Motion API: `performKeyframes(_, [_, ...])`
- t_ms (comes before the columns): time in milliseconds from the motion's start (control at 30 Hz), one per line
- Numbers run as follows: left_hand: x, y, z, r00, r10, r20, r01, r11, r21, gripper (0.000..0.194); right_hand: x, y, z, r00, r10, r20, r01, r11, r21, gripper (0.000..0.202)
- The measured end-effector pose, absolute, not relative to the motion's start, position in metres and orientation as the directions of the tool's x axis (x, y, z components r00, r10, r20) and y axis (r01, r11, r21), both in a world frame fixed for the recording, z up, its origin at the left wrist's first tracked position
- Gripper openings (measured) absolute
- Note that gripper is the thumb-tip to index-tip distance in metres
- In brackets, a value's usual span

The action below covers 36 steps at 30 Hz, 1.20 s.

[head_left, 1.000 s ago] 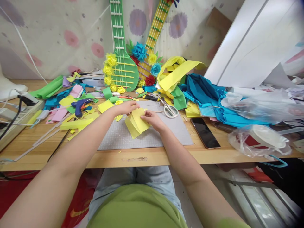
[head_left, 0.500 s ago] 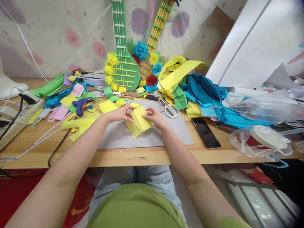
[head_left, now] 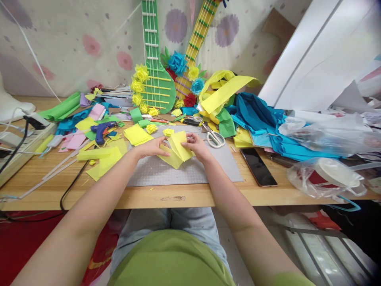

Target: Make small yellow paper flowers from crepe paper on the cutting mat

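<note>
Two or more sheets of yellow crepe paper (head_left: 179, 149) are held fanned apart above the grey cutting mat (head_left: 160, 174). My left hand (head_left: 153, 147) pinches the left sheet at its edge between thumb and fingers. On the other side my right hand (head_left: 196, 146) grips the upper right part of the paper. Just behind the hands lie small yellow paper flowers (head_left: 151, 128) and a stack of yellow squares (head_left: 137, 135). White-handled scissors (head_left: 215, 139) rest beyond my right hand.
A green paper guitar (head_left: 159, 89) and a yellow one (head_left: 198, 35) lean on the wall. A blue glue gun (head_left: 102, 131) lies left among paper scraps. To the right are a phone (head_left: 258, 167), blue crepe paper (head_left: 258, 119) and a bagged cup (head_left: 327, 176).
The yellow sheets have shifted slightly upward and spread differently between my hands. My left hand has moved a little right along the paper, and the view has barely shifted.
</note>
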<state>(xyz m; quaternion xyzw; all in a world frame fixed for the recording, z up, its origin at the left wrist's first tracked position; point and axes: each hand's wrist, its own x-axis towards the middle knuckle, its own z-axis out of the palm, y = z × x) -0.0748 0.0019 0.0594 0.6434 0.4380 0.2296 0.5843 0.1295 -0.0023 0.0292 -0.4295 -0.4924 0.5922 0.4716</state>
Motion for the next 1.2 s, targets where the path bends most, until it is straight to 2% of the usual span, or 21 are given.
performKeyframes(200, [-0.082, 0.006, 0.064, 0.352, 0.899, -0.26, 0.149, 0.22, 0.964, 0.066, 0.131, -0.002, 0.031, -0.178, 0.981, -0.071, -0.102, -0.09, -0.991, 0.045])
performKeyframes(333, [-0.081, 0.005, 0.062, 0.239, 0.911, -0.336, -0.047, 0.357, 0.933, 0.049, 0.129, -0.001, 0.03, -0.135, 0.989, -0.067, -0.124, -0.084, -0.989, 0.044])
performKeyframes(433, [-0.076, 0.0, 0.06, 0.258, 0.901, -0.35, -0.168, 0.398, 0.902, 0.04, 0.126, 0.0, 0.027, -0.087, 0.995, -0.057, -0.172, -0.071, -0.983, 0.044])
performKeyframes(500, [-0.071, -0.004, 0.061, 0.299, 0.889, -0.347, -0.207, 0.416, 0.885, 0.042, 0.125, 0.0, 0.027, -0.061, 0.996, -0.057, -0.188, -0.068, -0.98, 0.044])
performKeyframes(600, [-0.064, -0.007, 0.061, 0.293, 0.891, -0.346, -0.179, 0.407, 0.896, 0.052, 0.124, 0.001, 0.027, -0.076, 0.995, -0.067, -0.203, -0.081, -0.976, 0.045])
performKeyframes(700, [-0.059, -0.006, 0.058, 0.077, 0.954, -0.29, -0.061, 0.295, 0.954, 0.056, 0.125, 0.001, 0.027, -0.124, 0.99, -0.066, -0.239, -0.094, -0.966, 0.046])
performKeyframes(800, [-0.054, -0.006, 0.052, -0.21, 0.977, -0.028, 0.177, 0.067, 0.982, 0.046, 0.127, 0.001, 0.027, -0.147, 0.988, -0.038, -0.275, -0.078, -0.958, 0.045])
performKeyframes(867, [-0.052, -0.008, 0.05, -0.283, 0.953, 0.112, 0.283, -0.028, 0.959, 0.032, 0.127, 0.001, 0.027, -0.155, 0.988, -0.014, -0.282, -0.058, -0.958, 0.045])
performKeyframes(933, [-0.048, -0.013, 0.05, -0.251, 0.965, 0.078, 0.267, -0.008, 0.964, 0.024, 0.127, 0.001, 0.026, -0.165, 0.986, 0.002, -0.281, -0.045, -0.959, 0.045])
performKeyframes(1067, [-0.04, -0.023, 0.056, -0.046, 0.977, -0.209, 0.126, 0.214, 0.969, 0.037, 0.126, -0.002, 0.028, -0.175, 0.984, 0.007, -0.301, -0.047, -0.952, 0.047])
performKeyframes(1133, [-0.037, -0.025, 0.056, 0.036, 0.967, -0.252, 0.08, 0.248, 0.965, 0.039, 0.125, -0.003, 0.029, -0.185, 0.983, 0.0, -0.309, -0.058, -0.949, 0.046])
performKeyframes(1200, [-0.034, -0.024, 0.054, 0.091, 0.97, -0.226, 0.016, 0.226, 0.974, 0.038, 0.124, -0.004, 0.031, -0.217, 0.976, -0.02, -0.28, -0.082, -0.957, 0.045])
